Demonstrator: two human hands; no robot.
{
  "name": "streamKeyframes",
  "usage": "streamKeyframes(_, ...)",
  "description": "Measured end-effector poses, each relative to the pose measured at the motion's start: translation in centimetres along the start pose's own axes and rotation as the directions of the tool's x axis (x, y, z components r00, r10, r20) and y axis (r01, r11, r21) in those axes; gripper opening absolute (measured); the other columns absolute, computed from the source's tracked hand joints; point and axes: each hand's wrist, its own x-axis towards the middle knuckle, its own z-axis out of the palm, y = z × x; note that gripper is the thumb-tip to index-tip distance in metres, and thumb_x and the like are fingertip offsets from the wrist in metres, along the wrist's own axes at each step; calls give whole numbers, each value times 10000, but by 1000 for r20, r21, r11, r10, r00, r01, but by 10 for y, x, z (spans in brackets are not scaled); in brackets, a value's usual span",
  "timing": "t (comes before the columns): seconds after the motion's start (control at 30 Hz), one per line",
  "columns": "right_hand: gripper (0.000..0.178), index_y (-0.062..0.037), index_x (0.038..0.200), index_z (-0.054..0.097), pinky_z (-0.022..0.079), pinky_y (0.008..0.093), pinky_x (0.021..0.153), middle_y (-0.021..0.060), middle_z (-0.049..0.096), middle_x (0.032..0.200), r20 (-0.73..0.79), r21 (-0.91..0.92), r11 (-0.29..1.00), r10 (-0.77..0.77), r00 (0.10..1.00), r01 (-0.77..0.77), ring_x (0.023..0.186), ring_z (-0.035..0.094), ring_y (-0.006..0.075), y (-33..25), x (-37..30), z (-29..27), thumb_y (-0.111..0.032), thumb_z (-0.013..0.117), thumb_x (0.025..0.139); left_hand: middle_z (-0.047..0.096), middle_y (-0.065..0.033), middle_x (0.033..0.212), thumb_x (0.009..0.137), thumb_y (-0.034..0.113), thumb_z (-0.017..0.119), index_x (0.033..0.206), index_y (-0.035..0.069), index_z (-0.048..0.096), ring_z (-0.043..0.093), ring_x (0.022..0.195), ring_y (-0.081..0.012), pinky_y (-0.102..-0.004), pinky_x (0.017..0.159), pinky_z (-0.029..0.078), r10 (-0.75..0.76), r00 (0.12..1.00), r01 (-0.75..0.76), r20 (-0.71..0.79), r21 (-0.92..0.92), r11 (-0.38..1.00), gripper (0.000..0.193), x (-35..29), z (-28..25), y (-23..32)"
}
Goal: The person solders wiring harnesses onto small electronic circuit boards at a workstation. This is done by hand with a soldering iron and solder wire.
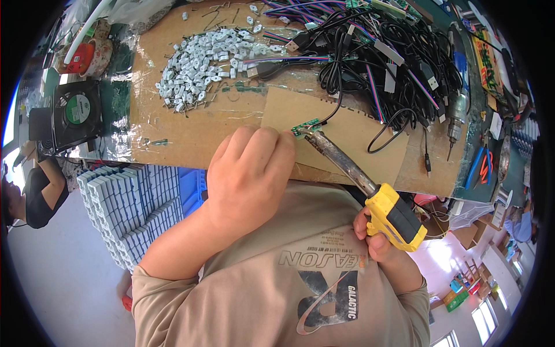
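Note:
My right hand (376,234) grips a yellow and black soldering iron (399,217). Its long metal barrel reaches up and left, and the tip meets a small green circuit board (306,127). A black cable runs from that board toward the pile at the back. My left hand (248,168) is closed at the board's left end; its fingertips are mostly hidden behind the back of the hand, but they appear to pinch the board. The board lies over a brown cardboard sheet (370,144) on the bench.
Many small white plastic parts (202,63) lie heaped at the back left. Black cables (370,75) with coloured ribbon wires are piled at the back right, near an electric screwdriver (457,115) and pliers (477,168). A black fan (75,113) stands left. Another person (43,194) is at far left.

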Motion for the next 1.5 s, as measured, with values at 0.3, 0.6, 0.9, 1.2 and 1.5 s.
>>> streamKeyframes(0.3,646,-91,1171,525,422,291,639,73,572,870,-11,-130,991,-43,999,42,714,506,150,-6,4,8,-513,826,786,593,-78,875,721,-20,700,984,13,694,591,737,-233,-339,636,490,0,1000,0,9,6,1000,265,-1,-1,0)
streamKeyframes(0.6,617,-3,1147,510,493,247,647,90,639,934,44,-81,994,-75,996,79,807,597,127,-1,0,-2,-388,850,803,545,-75,870,740,72,637,1005,-3,661,573,783,-228,-331,669,486,32,999,-32,4,24,999,277,-3,2,-1)
streamKeyframes(0.9,601,22,1164,512,493,246,616,99,646,916,49,-117,982,-144,988,149,769,601,132,4,3,-3,-374,819,833,549,-75,876,723,80,635,1005,1,657,567,775,-228,-329,658,481,52,999,-53,10,49,997,293,-3,3,-3)
streamKeyframes(1.2,580,27,1135,522,482,242,575,101,647,882,95,-194,964,-163,982,179,716,594,121,8,2,-9,-392,803,850,543,-72,872,704,85,631,1002,5,652,567,780,-229,-329,664,483,36,999,-36,12,36,999,309,-2,1,-1)
streamKeyframes(1.5,577,38,1105,542,478,234,556,83,645,846,43,-161,960,-223,974,227,670,594,107,3,2,1,-417,792,854,549,-68,880,687,93,632,1009,20,658,574,790,-230,-332,667,483,45,999,-45,-6,33,998,331,-3,3,-2)
